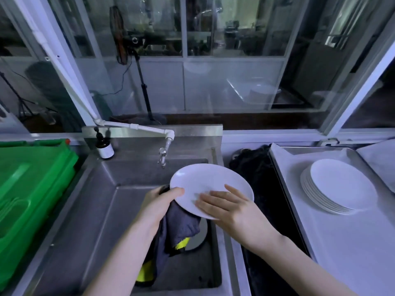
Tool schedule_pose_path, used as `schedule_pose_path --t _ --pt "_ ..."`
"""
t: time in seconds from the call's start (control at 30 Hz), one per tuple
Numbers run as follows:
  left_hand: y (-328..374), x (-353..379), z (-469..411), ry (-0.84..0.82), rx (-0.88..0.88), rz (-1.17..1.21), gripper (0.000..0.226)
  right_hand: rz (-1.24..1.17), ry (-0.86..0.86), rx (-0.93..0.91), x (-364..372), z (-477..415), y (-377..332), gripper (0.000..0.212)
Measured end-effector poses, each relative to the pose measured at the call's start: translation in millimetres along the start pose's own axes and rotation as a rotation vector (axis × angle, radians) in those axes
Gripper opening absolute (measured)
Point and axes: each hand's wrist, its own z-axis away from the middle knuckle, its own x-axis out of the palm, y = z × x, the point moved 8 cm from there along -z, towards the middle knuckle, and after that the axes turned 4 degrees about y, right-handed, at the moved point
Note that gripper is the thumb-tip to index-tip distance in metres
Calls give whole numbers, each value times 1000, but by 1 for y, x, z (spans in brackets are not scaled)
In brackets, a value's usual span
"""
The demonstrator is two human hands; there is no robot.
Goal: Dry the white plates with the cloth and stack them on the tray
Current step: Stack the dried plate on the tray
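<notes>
A white plate (pixel 205 180) is held tilted over the steel sink (pixel 119 210), just near of the tap (pixel 163 154); the left hand (pixel 159 201) grips its left rim together with a dark grey cloth (pixel 181 225), thumb on the upper face and the other fingers curled beneath, out of sight; the cloth hangs from under the plate into the basin, a yellow edge showing at its lower folds; the right hand (pixel 226 205) lies flat on the plate's near part, its fingers (pixel 211 200) straight and spread, holding nothing; to the right, well apart, a stack of white plates (pixel 339 186) sits on the tray (pixel 342 242) on the worktop; a brown pump bottle (pixel 104 148) stands at the sink's far left corner; a green crate (pixel 32 178) fills the left side.
</notes>
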Motion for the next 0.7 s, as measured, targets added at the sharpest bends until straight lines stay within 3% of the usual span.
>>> schedule_pose_path --t 0.13,0.2,0.3,0.37,0.43,0.47,0.6,0.7 --pt "-6 20 6 -3 -1 10 11 -181 -161 298 -8 29 28 68" --pt "-6 31 6 -22 11 22 11 -314 -139 533 -19 53 51 69" --pt "-4 51 4 -91 13 48 11 -327 169 903 -48 96 86 50" --pt "-4 66 6 -149 12 59 10 -335 286 1141 -54 123 100 40" --pt "-4 85 11 -222 11 65 11 -491 372 1310 -51 142 108 28" --pt "-4 94 13 -259 12 67 11 -579 431 1363 -52 150 110 23" --pt "-6 134 20 -389 -8 62 10 -691 646 1491 -66 182 117 42" --pt "-9 163 21 -494 -41 19 13 -778 773 1548 -75 205 124 38"
